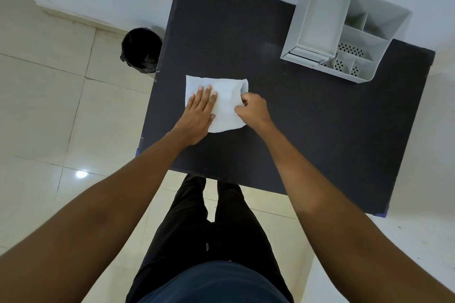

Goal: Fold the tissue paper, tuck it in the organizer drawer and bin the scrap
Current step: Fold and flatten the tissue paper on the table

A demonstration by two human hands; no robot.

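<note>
A person's left hand (pixel 200 112) lies flat, fingers spread and extended, pressing the left part of a white tissue paper (pixel 225 103) against a black table (pixel 307 135), while the right hand (pixel 252 108) is curled closed, pinching the sheet's right edge, which lifts slightly off the surface. A white organizer (pixel 344 29) with several open compartments stands at the table's far right corner, well apart from the tissue. A black-lined bin (pixel 140 49) sits on the pale tiled floor (pixel 49 96) just beside the table's left edge.
</note>
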